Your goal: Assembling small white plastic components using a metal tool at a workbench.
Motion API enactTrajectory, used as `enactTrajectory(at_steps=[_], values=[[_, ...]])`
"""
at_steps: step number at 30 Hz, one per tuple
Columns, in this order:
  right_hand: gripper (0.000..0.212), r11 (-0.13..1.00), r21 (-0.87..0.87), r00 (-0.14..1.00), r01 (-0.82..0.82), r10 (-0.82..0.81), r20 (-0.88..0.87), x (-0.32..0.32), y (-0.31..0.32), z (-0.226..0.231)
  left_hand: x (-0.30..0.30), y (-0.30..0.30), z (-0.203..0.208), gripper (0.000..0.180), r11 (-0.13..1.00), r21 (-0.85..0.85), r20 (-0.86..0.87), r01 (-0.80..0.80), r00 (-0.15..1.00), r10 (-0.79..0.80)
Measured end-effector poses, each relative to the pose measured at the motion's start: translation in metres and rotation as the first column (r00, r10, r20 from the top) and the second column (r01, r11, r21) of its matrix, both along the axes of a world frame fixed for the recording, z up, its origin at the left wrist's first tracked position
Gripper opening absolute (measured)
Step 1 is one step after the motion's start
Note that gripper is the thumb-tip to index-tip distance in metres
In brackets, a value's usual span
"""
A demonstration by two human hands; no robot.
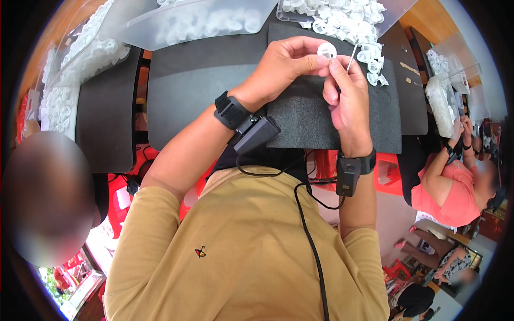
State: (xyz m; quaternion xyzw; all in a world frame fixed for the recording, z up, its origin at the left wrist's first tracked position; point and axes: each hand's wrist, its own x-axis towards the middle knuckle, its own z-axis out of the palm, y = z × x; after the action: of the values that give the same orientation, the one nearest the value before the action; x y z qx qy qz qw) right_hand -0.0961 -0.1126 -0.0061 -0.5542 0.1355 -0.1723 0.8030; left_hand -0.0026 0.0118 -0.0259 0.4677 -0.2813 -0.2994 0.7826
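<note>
Pinched between the thumb and fingers of my left hand [292,63] is a small round white plastic part [326,50] with a gap in it. My right hand [347,99] has its thumb and forefinger tips up against that part. A thin metal rod-like tool [352,58] sticks up out of my right hand; its handle is hidden in the palm. Both hands are above a dark foam mat [305,117] on the table. Just right of them, several similar loose white parts [373,63] lie on the mat.
A clear bin [393,13] heaped with white parts stands beyond my hands, some spilling out. Another clear bin [139,29] is at the far left, with more parts beside it. Co-workers sit left and right. Cables [300,200] hang from my wrist devices.
</note>
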Motion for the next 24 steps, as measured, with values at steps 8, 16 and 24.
enactTrajectory(at_steps=[8, 16, 24], values=[[0.029, 0.398, -0.915, 0.984, -0.074, -0.121, -0.133, -0.03, -0.018, 0.041, 0.007, 0.0, -0.005, 0.034, 0.991, 0.072, -0.138, 0.111, 0.985, -0.1], [0.034, -0.105, -0.992, 0.98, -0.065, -0.194, -0.044, -0.036, -0.015, 0.04, 0.01, -0.004, -0.015, 0.034, 0.98, 0.116, -0.132, 0.162, 0.98, -0.146], [0.033, -0.136, -0.988, 0.989, -0.066, -0.143, -0.046, -0.035, -0.023, 0.035, 0.01, -0.005, -0.016, 0.035, 0.985, 0.102, -0.149, 0.141, 0.981, -0.125]])
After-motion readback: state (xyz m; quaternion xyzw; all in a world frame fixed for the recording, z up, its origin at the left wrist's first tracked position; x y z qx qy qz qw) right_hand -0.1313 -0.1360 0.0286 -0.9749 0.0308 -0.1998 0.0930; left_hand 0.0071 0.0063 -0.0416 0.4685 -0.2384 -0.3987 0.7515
